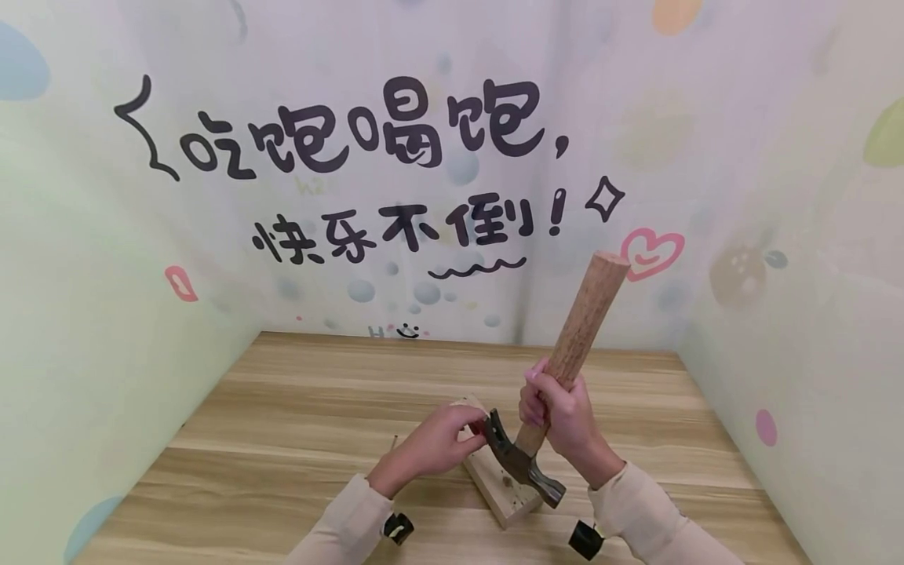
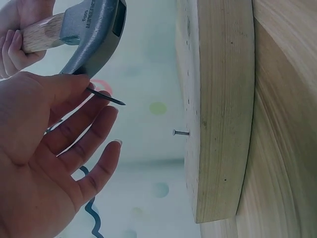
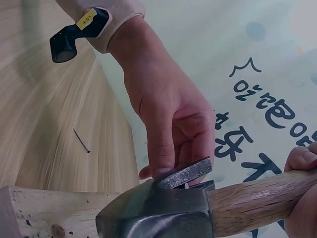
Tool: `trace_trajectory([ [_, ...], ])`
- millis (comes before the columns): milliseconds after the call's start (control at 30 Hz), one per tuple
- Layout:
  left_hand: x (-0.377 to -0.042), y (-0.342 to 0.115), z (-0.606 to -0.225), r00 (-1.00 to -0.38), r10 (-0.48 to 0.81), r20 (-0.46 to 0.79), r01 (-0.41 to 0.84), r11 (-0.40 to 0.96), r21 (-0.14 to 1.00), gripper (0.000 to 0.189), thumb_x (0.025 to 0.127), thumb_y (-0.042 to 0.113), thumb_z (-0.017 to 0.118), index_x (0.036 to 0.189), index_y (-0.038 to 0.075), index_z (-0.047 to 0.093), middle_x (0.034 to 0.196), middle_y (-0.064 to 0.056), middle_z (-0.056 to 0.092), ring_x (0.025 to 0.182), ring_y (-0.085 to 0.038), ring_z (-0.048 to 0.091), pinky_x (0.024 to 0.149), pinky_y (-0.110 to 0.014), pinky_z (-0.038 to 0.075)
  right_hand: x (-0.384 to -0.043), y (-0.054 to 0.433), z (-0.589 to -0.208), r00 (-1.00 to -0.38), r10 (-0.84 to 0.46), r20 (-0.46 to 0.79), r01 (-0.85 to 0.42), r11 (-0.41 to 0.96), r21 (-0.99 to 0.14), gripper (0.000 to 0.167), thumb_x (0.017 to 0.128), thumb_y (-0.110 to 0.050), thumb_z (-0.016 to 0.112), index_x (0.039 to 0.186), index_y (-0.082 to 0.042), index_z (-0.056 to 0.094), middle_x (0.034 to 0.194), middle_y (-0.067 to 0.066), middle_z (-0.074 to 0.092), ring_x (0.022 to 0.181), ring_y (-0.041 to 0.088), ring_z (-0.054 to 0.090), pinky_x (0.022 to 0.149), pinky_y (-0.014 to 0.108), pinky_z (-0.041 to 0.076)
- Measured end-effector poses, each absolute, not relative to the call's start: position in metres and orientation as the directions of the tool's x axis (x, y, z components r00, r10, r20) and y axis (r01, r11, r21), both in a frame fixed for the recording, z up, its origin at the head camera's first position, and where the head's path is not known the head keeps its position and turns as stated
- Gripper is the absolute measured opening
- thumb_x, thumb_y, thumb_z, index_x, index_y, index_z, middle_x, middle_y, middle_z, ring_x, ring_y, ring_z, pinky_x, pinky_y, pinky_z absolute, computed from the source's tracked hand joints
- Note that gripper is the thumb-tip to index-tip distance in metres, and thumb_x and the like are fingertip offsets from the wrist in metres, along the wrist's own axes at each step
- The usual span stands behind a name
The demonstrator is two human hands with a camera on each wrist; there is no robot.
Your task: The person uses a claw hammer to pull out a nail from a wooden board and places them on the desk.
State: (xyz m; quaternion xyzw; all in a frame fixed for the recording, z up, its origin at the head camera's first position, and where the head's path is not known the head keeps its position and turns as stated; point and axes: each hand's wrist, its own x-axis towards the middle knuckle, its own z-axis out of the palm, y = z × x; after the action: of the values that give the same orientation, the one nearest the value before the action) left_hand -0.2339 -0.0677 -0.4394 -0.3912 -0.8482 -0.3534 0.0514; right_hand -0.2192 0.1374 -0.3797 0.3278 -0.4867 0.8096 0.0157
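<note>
My right hand (image 1: 563, 412) grips the wooden handle of a claw hammer (image 1: 521, 463), its handle end slanting up to the right and its metal head low over a wooden board (image 1: 487, 480). Beside the claw is my left hand (image 1: 439, 441), thumb and fingers pinching a nail (image 2: 110, 97) whose point sticks out past the thumb. In the right wrist view, a small nail head (image 3: 186, 186) shows in the slot of the claw. Another nail (image 2: 181, 132) stands partly driven in the board's face, which has several dark holes.
A loose nail (image 3: 81, 141) lies on the wood-grain table (image 1: 282, 439), left of the board. Printed cloth walls (image 1: 424, 180) close off the back and both sides. Each sleeve cuff carries a black wrist mount (image 1: 585, 540).
</note>
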Motion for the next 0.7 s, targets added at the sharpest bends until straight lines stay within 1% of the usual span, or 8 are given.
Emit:
trace_trajectory([
  [200, -0.2334, -0.0676, -0.4409, -0.672, 0.629, 0.391, 0.724, 0.447, 0.526, 0.006, 0.094, 0.009, 0.067, 0.09, 0.012, 0.07, 0.088, 0.003, 0.071, 0.084, -0.004, 0.063, 0.079, -0.033, 0.055, -0.2181, 0.1365, -0.3803, -0.792, -0.29, 0.537, -0.342, -0.517, -0.785, 0.025, 0.097, 0.003, 0.04, 0.079, -0.011, 0.05, 0.053, 0.009, 0.024, 0.043, 0.024, 0.018, 0.039, 0.037, 0.016],
  [367, -0.2324, -0.068, -0.4409, -0.695, 0.618, 0.367, 0.702, 0.474, 0.532, 0.007, 0.095, 0.01, 0.067, 0.09, 0.013, 0.07, 0.088, 0.004, 0.071, 0.085, -0.003, 0.062, 0.079, -0.033, 0.055, -0.2177, 0.1362, -0.382, -0.796, -0.29, 0.532, -0.343, -0.509, -0.79, 0.023, 0.097, 0.002, 0.041, 0.08, -0.01, 0.049, 0.053, 0.01, 0.025, 0.043, 0.024, 0.02, 0.039, 0.037, 0.017],
  [467, -0.2321, -0.0686, -0.4407, -0.713, 0.6, 0.363, 0.686, 0.49, 0.538, 0.006, 0.095, 0.011, 0.067, 0.094, 0.013, 0.072, 0.09, 0.004, 0.071, 0.085, -0.003, 0.062, 0.08, -0.033, 0.055, -0.2167, 0.1362, -0.3839, -0.805, -0.296, 0.514, -0.328, -0.5, -0.802, 0.022, 0.097, 0.002, 0.041, 0.081, -0.011, 0.05, 0.054, 0.009, 0.025, 0.043, 0.023, 0.021, 0.039, 0.037, 0.018],
  [600, -0.2324, -0.0696, -0.441, -0.724, 0.575, 0.381, 0.679, 0.498, 0.539, 0.009, 0.095, 0.01, 0.067, 0.1, 0.013, 0.074, 0.092, 0.005, 0.072, 0.084, -0.001, 0.062, 0.08, -0.034, 0.055, -0.2153, 0.1359, -0.3868, -0.822, -0.298, 0.486, -0.308, -0.485, -0.818, 0.021, 0.096, 0.002, 0.042, 0.081, -0.011, 0.051, 0.054, 0.009, 0.025, 0.044, 0.023, 0.022, 0.041, 0.036, 0.019],
  [700, -0.2324, -0.0701, -0.4415, -0.723, 0.565, 0.397, 0.683, 0.499, 0.534, 0.009, 0.094, 0.009, 0.067, 0.099, 0.013, 0.074, 0.091, 0.005, 0.072, 0.083, -0.001, 0.062, 0.079, -0.034, 0.056, -0.2148, 0.1353, -0.3888, -0.824, -0.296, 0.482, -0.309, -0.478, -0.822, 0.021, 0.095, 0.003, 0.042, 0.082, -0.011, 0.051, 0.054, 0.01, 0.025, 0.044, 0.024, 0.021, 0.04, 0.036, 0.019],
])
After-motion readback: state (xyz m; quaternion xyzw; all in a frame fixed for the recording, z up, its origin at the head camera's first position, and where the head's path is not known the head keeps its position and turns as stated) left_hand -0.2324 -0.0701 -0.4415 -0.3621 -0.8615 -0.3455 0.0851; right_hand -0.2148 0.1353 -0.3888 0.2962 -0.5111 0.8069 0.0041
